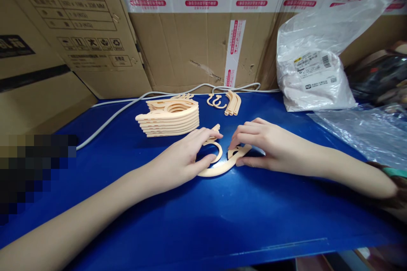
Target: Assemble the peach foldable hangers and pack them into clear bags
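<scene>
A cream plastic folding clothes hanger lies on the blue tabletop between my hands. My left hand holds its left part, thumb low near the ring-shaped hook piece and fingers curled over the top; the hand hides some of the hanger. At the other end, my right hand grips the hanger arm between thumb and fingers. Just beyond my left hand stands a neat stack of similar cream hangers. Farther back lie loose cream hooks beside several short curved hanger arms.
Cardboard boxes wall off the back and left. A white cable runs along the rear edge. At the back right sits a white plastic bag with a label, and clear plastic film lies in front of it.
</scene>
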The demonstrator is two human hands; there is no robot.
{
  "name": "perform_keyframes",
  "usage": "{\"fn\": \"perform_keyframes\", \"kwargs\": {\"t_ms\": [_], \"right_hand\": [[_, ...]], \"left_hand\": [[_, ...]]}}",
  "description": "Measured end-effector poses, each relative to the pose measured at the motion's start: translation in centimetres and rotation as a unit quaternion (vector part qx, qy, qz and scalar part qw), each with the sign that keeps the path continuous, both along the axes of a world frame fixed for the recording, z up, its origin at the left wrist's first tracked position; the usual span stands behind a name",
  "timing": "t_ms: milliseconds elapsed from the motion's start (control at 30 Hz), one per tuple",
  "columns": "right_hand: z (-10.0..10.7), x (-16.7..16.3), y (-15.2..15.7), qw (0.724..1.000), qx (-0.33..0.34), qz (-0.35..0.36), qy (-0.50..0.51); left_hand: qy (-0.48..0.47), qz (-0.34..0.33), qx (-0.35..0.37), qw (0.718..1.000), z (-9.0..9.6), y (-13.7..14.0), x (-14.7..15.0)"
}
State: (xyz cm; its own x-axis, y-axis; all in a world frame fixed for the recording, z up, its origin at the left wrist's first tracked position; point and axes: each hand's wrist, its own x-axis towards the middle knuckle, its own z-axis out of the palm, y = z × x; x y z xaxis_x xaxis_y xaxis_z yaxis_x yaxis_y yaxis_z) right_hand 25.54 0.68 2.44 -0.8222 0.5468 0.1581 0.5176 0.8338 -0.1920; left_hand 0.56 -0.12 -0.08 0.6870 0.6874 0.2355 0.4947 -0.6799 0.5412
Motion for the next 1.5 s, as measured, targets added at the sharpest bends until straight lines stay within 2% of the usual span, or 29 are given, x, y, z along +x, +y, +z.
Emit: {"fn": "perform_keyframes", "kwargs": {"t_ms": [333, 500, 600, 800, 1000, 1133, 1333, 1400, 1500], "right_hand": [[0.0, 0.2, 0.3, 1.000, 0.011, 0.011, -0.009], [-0.2, 0.4, 0.5, 0.999, 0.052, -0.004, -0.003], [-0.2, 0.4, 0.5, 0.997, 0.078, -0.019, -0.009], [0.2, 0.2, 0.0, 0.995, 0.089, -0.034, -0.020], [0.3, -0.1, -0.3, 0.994, 0.097, -0.025, -0.033], [0.3, -0.2, -0.5, 0.997, 0.067, -0.006, -0.034], [0.7, -0.2, -0.9, 0.997, -0.065, 0.042, 0.011], [0.9, -0.1, -0.9, 0.996, -0.076, 0.025, 0.047], [1.1, 0.1, -0.5, 0.995, -0.047, -0.034, 0.087]], "left_hand": [[-0.046, 0.005, -0.053, 0.998, 0.7, -0.3, 0.4], [-0.089, -0.033, 0.020, 0.995, -0.1, 0.8, 0.3], [-0.084, -0.035, 0.051, 0.995, -0.5, 1.0, 0.1], [-0.030, -0.005, 0.071, 0.997, 0.0, 0.3, -0.1], [-0.014, -0.014, 0.065, 0.998, 0.2, 0.0, 0.1], [-0.013, -0.017, 0.048, 0.999, 0.1, -0.1, 0.0], [0.025, 0.006, 0.008, 1.000, 0.4, -0.7, 0.3], [0.043, 0.012, -0.005, 0.999, 0.7, -0.9, 0.3], [0.070, 0.007, -0.025, 0.997, 1.1, -0.9, 0.1]]}}
